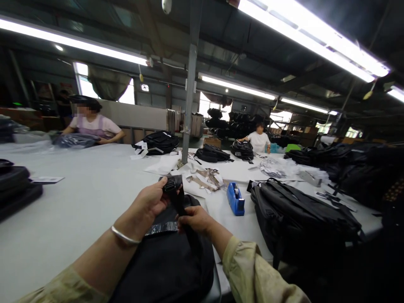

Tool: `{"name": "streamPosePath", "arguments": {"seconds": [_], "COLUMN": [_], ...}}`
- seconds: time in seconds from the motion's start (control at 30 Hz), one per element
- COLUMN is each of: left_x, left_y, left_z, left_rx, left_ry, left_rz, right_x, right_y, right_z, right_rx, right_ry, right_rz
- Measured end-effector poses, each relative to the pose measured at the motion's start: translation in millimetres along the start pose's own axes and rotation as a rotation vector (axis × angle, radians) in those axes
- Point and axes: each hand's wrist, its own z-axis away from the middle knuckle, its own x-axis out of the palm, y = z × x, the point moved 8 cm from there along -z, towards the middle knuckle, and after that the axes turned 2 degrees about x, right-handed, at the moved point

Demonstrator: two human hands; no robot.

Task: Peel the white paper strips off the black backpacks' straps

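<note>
Above the black bag (167,261), the strap (179,202) runs upright between both grips: left hand (151,204) closed on its folded top, right hand (194,219) pinching lower down.

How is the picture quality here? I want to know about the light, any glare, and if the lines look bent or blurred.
Head view: the ceiling tube lights glare white and lose detail; the windows behind are blown out too. The wide lens bends the table edges and lights into curves. The left hand, right hand and black strap look fairly sharp; the dark backpack loses detail in shadow.
</note>
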Motion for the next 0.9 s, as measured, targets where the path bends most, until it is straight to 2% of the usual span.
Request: {"name": "streamPosePath", "arguments": {"seconds": [0.1,0.17,0.27,0.37,0.43,0.53,0.63,0.73,0.83,0.9], "left_x": [-19.0,-36.0,-58.1,-81.7,-94.0,-100.0,-93.8,-77.8,-71.5,-72.1], "left_y": [-14.7,-35.3,-81.8,-130.7,-157.6,-180.2,-185.1,-181.7,-182.9,-187.4], "left_z": [14.7,29.2,55.2,81.6,97.2,111.2,107.9,85.4,59.6,51.6], "left_rx": [-0.065,-0.122,-0.248,-0.373,-0.449,-0.525,-0.622,-0.681,-0.677,-0.678], "left_ry": [0.027,0.043,-0.005,0.043,0.095,0.115,0.066,-0.036,-0.030,-0.008], "left_rz": [-0.101,-0.167,-0.176,-0.115,-0.104,-0.091,-0.073,-0.003,0.019,0.006], "right_x": [-13.1,-24.5,-39.5,-41.0,-28.0,-5.1,2.3,-0.5,-12.1,-31.4], "right_y": [29.9,37.9,37.4,23.8,15.8,22.3,33.9,38.4,36.6,36.7], "right_z": [-5.7,-6.7,-2.7,5.9,10.1,13.6,13.4,9.7,15.1,33.4], "right_rx": [0.054,0.058,0.041,-0.084,-0.223,-0.368,-0.419,-0.404,-0.328,-0.231], "right_ry": [0.065,0.133,0.273,0.366,0.301,0.053,-0.082,-0.053,0.095,0.307], "right_rz": [0.139,0.230,0.371,0.662,0.939,1.194,1.243,1.183,1.072,0.963]}}
